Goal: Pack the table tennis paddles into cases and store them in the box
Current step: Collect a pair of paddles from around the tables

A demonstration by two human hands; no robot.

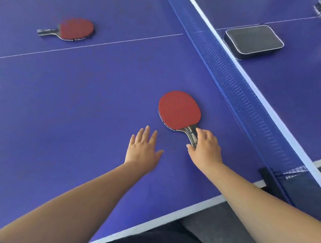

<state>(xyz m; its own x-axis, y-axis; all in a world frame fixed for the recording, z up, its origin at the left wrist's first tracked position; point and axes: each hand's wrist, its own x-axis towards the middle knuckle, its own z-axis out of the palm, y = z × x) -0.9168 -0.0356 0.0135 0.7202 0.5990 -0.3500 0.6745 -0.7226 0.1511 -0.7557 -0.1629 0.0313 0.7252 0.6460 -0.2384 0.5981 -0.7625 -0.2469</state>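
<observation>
Hands [206, 145] at near paddle [179, 111] — grey case [253, 41] (zipped) beyond net [234, 84].

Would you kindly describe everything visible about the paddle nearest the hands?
The near paddle lies flat on the purple table, red rubber face up, with a dark edge and a dark grey handle pointing toward the person. It sits beside the net, not touching it. The right hand grips the handle; the left hand hovers open beside it.
</observation>
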